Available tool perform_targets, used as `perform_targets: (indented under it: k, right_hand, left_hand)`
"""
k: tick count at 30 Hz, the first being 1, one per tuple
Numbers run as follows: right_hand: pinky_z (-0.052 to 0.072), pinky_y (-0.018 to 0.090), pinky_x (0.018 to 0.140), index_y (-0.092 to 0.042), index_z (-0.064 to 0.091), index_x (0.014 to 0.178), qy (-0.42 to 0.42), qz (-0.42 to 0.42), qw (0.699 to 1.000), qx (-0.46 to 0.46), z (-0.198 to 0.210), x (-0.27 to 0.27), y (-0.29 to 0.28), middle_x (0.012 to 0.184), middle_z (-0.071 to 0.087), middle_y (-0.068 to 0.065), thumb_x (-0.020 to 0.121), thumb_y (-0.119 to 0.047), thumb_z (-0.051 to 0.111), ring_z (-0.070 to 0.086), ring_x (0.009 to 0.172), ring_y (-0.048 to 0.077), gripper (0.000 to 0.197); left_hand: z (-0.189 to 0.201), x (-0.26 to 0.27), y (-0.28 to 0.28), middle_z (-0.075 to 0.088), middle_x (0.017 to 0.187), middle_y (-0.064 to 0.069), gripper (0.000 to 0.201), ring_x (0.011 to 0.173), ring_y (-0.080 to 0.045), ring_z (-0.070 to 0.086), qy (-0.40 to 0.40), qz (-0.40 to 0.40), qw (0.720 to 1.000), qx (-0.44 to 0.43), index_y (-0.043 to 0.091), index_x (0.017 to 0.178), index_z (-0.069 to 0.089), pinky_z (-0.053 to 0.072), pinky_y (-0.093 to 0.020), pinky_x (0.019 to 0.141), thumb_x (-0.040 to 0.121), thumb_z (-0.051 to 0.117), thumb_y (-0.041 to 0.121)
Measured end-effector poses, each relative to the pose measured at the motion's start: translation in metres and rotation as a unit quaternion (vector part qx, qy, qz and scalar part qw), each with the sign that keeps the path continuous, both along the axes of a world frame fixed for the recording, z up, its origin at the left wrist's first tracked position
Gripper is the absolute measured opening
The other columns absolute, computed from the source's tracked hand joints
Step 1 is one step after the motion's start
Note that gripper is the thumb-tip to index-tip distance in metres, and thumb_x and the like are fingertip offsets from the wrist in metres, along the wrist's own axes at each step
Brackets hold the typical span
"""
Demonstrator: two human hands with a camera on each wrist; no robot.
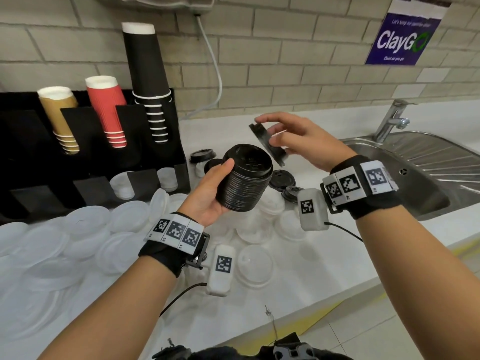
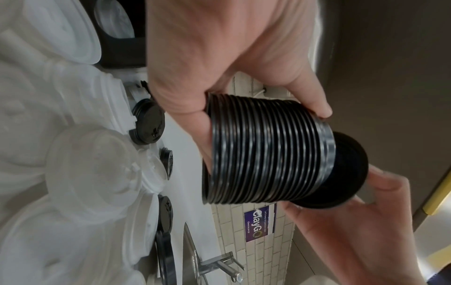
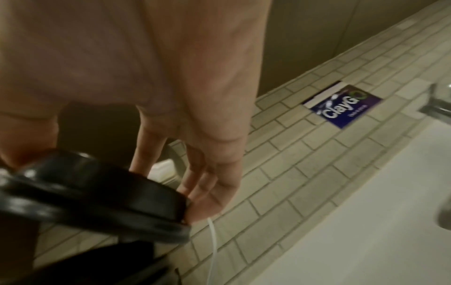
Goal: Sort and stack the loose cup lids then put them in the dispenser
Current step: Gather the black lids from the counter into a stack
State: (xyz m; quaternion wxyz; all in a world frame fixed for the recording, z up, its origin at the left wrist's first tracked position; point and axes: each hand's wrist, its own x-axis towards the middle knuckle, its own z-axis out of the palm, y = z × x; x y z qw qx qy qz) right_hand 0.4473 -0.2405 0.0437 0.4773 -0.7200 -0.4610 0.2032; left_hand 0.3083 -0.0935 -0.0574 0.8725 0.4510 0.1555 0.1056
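We hold black lid stack [image 1: 245,178] in left hand [image 1: 207,196], above worktop [image 1: 324,245]. Right hand [image 1: 301,139] pinches single black lid [image 1: 267,141], probably next on. Loose black lids [image 1: 281,179], clear lids [image 1: 85,229] remain; dispenser [image 1: 93,162] part-filled.

Steel sink [image 1: 428,162], tap [image 1: 389,120], ClayGo sign [image 1: 402,40].

Left hand [image 1: 207,196] raised, palm up, fingers curled in a grip; right hand [image 1: 298,137] higher, fingertips pinching, both wrists strapped.
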Motion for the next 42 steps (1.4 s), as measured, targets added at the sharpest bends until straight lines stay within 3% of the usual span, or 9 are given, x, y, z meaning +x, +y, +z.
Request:
perform_targets:
  k: [8, 19, 27, 30, 33, 35, 38, 40, 42]
  right_hand:
    - [0.049, 0.021, 0.086, -0.047, 0.061, 0.112, -0.137, 0.02, 0.988, -0.065, -0.009, -0.013, 0.019, 0.11, 0.061, -0.003, 0.079, -0.024, 0.071, 0.06, 0.099, 0.011, 0.041]
    - [0.035, 0.006, 0.075, -0.047, 0.059, 0.117, -0.253, 0.027, 0.96, -0.114, -0.003, -0.018, 0.028, 0.108, 0.053, -0.001, 0.077, -0.03, 0.073, 0.055, 0.1, 0.01, 0.045]
    - [0.04, 0.015, 0.082, -0.041, 0.057, 0.124, -0.254, 0.045, 0.959, -0.119, -0.004, -0.022, 0.029, 0.112, 0.052, -0.002, 0.075, -0.038, 0.076, 0.05, 0.105, 0.01, 0.053]
    - [0.046, 0.021, 0.09, -0.04, 0.054, 0.128, -0.152, 0.047, 0.983, -0.089, -0.005, -0.016, 0.024, 0.122, 0.055, -0.007, 0.071, -0.053, 0.073, 0.052, 0.113, 0.005, 0.062]
    - [0.047, 0.029, 0.095, -0.036, 0.056, 0.127, -0.078, -0.04, 0.996, -0.035, -0.01, 0.01, 0.015, 0.123, 0.057, -0.009, 0.08, -0.06, 0.06, 0.055, 0.113, 0.005, 0.053]
    - [0.045, 0.033, 0.098, -0.026, 0.056, 0.128, -0.105, -0.091, 0.981, -0.137, -0.021, 0.033, 0.008, 0.126, 0.057, -0.003, 0.089, -0.053, 0.055, 0.054, 0.116, 0.014, 0.048]
    - [0.036, 0.031, 0.101, -0.019, 0.047, 0.136, -0.18, -0.098, 0.892, -0.403, -0.056, 0.06, 0.0, 0.138, 0.05, 0.005, 0.089, -0.049, 0.058, 0.047, 0.125, 0.023, 0.057]
    - [0.035, 0.031, 0.102, -0.015, 0.042, 0.14, -0.188, -0.103, 0.856, -0.47, -0.079, 0.067, -0.002, 0.142, 0.046, 0.01, 0.087, -0.047, 0.063, 0.044, 0.129, 0.027, 0.065]
    - [0.037, 0.03, 0.096, -0.011, 0.042, 0.139, -0.175, -0.128, 0.854, -0.473, -0.096, 0.071, -0.003, 0.139, 0.048, 0.012, 0.087, -0.048, 0.061, 0.046, 0.126, 0.028, 0.066]
  left_hand:
    - [0.001, -0.002, 0.002, 0.06, 0.135, -0.013, 0.082, 0.12, -0.029, 0.06, 0.018, 0.029, 0.999, 0.027, 0.014, 0.14, 0.046, 0.054, -0.048, 0.09, 0.069, 0.068, 0.047]
    - [0.001, -0.004, 0.001, 0.059, 0.135, -0.014, 0.077, 0.121, -0.031, 0.059, 0.022, 0.038, 0.999, 0.028, 0.015, 0.138, 0.049, 0.048, -0.054, 0.099, 0.07, 0.064, 0.048]
    - [0.002, -0.007, 0.002, 0.063, 0.13, -0.014, 0.073, 0.117, -0.029, 0.062, 0.001, 0.019, 1.0, -0.007, 0.013, 0.134, 0.055, 0.059, -0.041, 0.082, 0.071, 0.067, 0.047]
    - [0.001, -0.007, 0.007, 0.067, 0.123, -0.012, 0.061, 0.111, -0.026, 0.066, -0.016, 0.031, 0.999, -0.015, 0.015, 0.128, 0.061, 0.059, -0.039, 0.079, 0.074, 0.066, 0.044]
    - [0.001, -0.007, 0.013, 0.069, 0.12, -0.011, 0.05, 0.109, -0.026, 0.067, -0.033, 0.043, 0.998, -0.036, 0.016, 0.119, 0.065, 0.059, -0.04, 0.081, 0.077, 0.063, 0.044]
    - [0.001, -0.009, 0.017, 0.068, 0.122, -0.011, 0.052, 0.111, -0.027, 0.066, -0.04, 0.046, 0.998, -0.033, 0.016, 0.122, 0.063, 0.059, -0.041, 0.081, 0.078, 0.061, 0.044]
    - [0.004, -0.011, 0.021, 0.068, 0.123, -0.011, 0.052, 0.111, -0.025, 0.066, -0.042, 0.039, 0.998, -0.021, 0.016, 0.121, 0.064, 0.059, -0.039, 0.08, 0.079, 0.059, 0.047]
    - [0.006, -0.012, 0.023, 0.067, 0.125, -0.011, 0.056, 0.113, -0.025, 0.065, -0.042, 0.041, 0.998, -0.018, 0.016, 0.124, 0.062, 0.059, -0.039, 0.08, 0.079, 0.058, 0.047]
    - [0.008, -0.013, 0.023, 0.064, 0.129, -0.012, 0.062, 0.116, -0.026, 0.063, -0.037, 0.045, 0.998, -0.017, 0.014, 0.131, 0.058, 0.058, -0.039, 0.082, 0.079, 0.058, 0.047]
